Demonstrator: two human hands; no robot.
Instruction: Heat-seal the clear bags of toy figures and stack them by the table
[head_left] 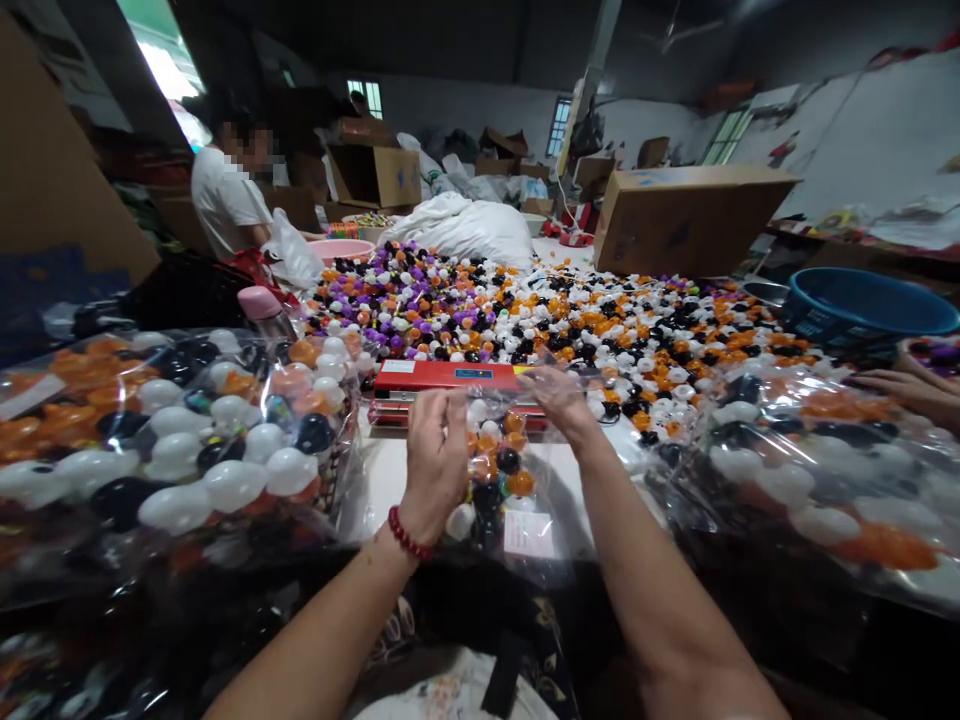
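At the front edge of a white tabletop (390,465), between two large clear plastic bags of coloured balls, a small clear plastic bag (495,465) of white, orange and black balls lies between the person's forearms. A pale rectangular paper label (529,535) shows at its near end. Directly beyond it sits a long red bar-shaped machine (420,374) with a small dark panel. Key relation: the machine's long axis runs left to right across the view, while the bag's long axis points away from the body, so the two stand roughly square to each other, with the bag's far end at the machine's front side. Left hand (435,460), wearing a dark red bead bracelet (406,532), is closed on the bag's left edge near its far end. Right hand (556,400) is at the bag's far right corner, reaching further forward and overlapping the machine's right end in view; its fingers are blurred against clear film, so I cannot tell whether they pinch it. The hands are apart, bag between them; the right is nearer the machine, the left nearer the body. Surroundings: a broad heap of black, white, orange and purple balls (525,310) behind the machine; a round blue plastic basin (874,300) to the far right; a co-worker's hand (919,390) at the right margin.
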